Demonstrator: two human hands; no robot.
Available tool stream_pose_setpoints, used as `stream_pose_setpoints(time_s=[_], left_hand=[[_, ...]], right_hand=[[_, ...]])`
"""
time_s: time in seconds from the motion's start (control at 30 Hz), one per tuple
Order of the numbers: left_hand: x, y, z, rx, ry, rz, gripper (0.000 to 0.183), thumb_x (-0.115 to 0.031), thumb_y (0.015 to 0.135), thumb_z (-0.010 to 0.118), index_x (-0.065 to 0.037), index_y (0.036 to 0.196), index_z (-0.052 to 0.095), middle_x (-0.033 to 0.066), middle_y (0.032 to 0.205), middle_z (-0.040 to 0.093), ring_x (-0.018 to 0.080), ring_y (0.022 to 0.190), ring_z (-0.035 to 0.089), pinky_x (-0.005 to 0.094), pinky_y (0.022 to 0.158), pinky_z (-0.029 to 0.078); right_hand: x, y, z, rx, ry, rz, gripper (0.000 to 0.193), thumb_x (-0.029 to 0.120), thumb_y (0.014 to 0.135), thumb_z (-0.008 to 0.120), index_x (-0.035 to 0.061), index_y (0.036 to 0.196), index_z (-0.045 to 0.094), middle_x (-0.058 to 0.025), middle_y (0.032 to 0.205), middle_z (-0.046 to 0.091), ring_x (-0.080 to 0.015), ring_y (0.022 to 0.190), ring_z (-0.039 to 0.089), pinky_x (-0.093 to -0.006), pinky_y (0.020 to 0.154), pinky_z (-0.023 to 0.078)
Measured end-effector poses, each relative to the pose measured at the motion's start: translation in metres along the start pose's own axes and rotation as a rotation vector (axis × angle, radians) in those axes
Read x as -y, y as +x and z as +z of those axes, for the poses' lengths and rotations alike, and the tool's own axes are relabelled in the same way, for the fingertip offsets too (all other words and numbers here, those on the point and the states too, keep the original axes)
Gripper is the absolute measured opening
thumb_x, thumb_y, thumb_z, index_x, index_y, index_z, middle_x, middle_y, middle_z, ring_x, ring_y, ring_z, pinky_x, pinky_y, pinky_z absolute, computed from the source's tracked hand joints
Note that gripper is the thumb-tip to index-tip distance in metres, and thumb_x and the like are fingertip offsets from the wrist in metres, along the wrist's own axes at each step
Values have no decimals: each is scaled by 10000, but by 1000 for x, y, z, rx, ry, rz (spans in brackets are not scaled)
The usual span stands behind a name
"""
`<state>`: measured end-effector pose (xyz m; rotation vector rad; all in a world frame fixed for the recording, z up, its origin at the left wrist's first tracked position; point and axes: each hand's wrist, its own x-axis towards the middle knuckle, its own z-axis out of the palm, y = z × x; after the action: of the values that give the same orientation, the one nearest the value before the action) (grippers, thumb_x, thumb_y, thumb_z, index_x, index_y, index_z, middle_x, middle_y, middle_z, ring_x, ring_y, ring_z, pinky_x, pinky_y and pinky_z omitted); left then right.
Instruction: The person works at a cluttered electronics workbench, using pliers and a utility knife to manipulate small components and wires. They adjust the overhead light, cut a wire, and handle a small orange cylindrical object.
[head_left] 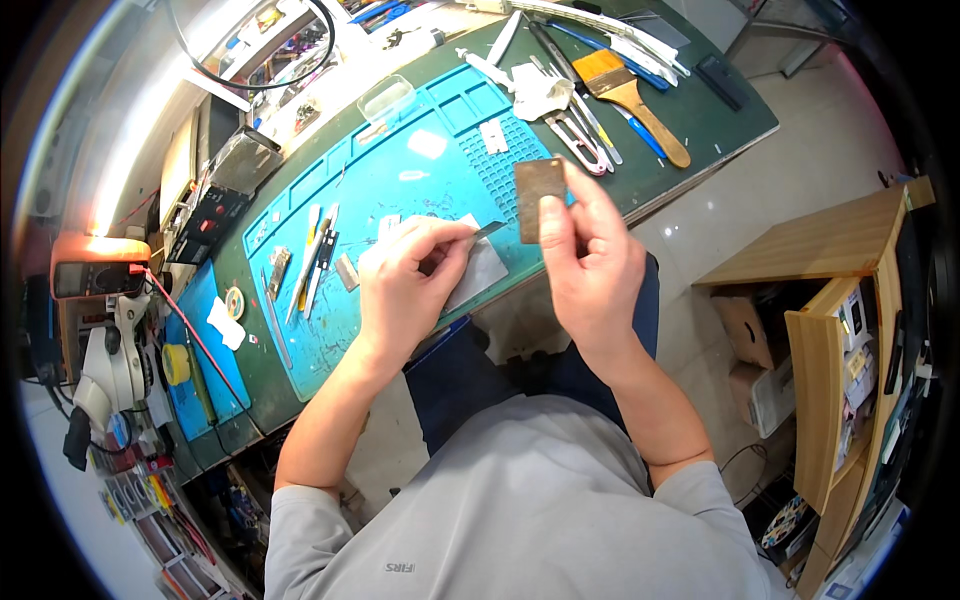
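Observation:
My right hand [595, 265] is raised near the mat's right edge, thumb and fingers closed on a flat, brownish-grey rectangular plate [538, 190]. Between the thumb and forefinger of my left hand [415, 270] is a small, thin, dark blade-like piece [487, 231], its pointed end toward the right. Under that hand a light grey sheet [485, 275] lies on the blue work mat [370, 190], partly hidden. Left of my left hand are tweezers [318, 262], other slim tools and a small metal block [347, 272].
A wide brush [640, 105], scissors [580, 140] and several pens lie at the back right. A clear plastic box [386, 98] sits at the mat's far edge. An orange multimeter [98, 268] and a microscope-like stand [110, 365] are at the left. A wooden cabinet [810, 240] stands at the right.

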<state>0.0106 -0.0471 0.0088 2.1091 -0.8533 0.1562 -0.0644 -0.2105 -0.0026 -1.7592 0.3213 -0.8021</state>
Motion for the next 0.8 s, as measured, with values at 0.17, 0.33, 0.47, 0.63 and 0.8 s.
stream_pose_setpoints(time_s=[0.17,0.33,0.47,0.63,0.8], left_hand=[[1,-3,1,-14,32,23,128,-1,854,751,-40,976,746,64,880,720,124,698,675,242,638,562],[1,-2,2,-14,33,26,127,-5,853,754,-41,974,745,70,887,721,130,702,676,248,640,563],[1,-3,3,-26,31,21,117,-8,858,752,-42,970,745,66,883,721,132,694,676,252,634,557],[1,-2,1,-10,50,25,111,-12,866,747,-45,972,749,63,890,726,123,693,679,242,639,558],[5,-1,-1,-4,17,-14,111,-24,886,742,-32,997,746,52,880,733,98,696,671,221,651,551]], right_hand=[[-7,-6,8,109,-137,-95,342,99,980,668,-31,1293,628,6,626,554,-22,571,461,-230,546,427],[3,-1,1,-35,-53,-94,364,104,981,668,-36,1312,609,-4,642,578,-30,585,485,-234,546,432],[-6,0,2,68,-173,-48,338,116,979,678,-35,1278,631,-16,667,612,-45,599,513,-223,578,458],[-11,-5,7,141,-78,-73,310,129,953,688,-39,1209,647,-67,631,611,-129,510,575,-316,544,495],[0,23,-12,-4,-146,-9,269,155,961,664,9,1186,677,-113,652,647,-231,537,616,-355,547,491]])
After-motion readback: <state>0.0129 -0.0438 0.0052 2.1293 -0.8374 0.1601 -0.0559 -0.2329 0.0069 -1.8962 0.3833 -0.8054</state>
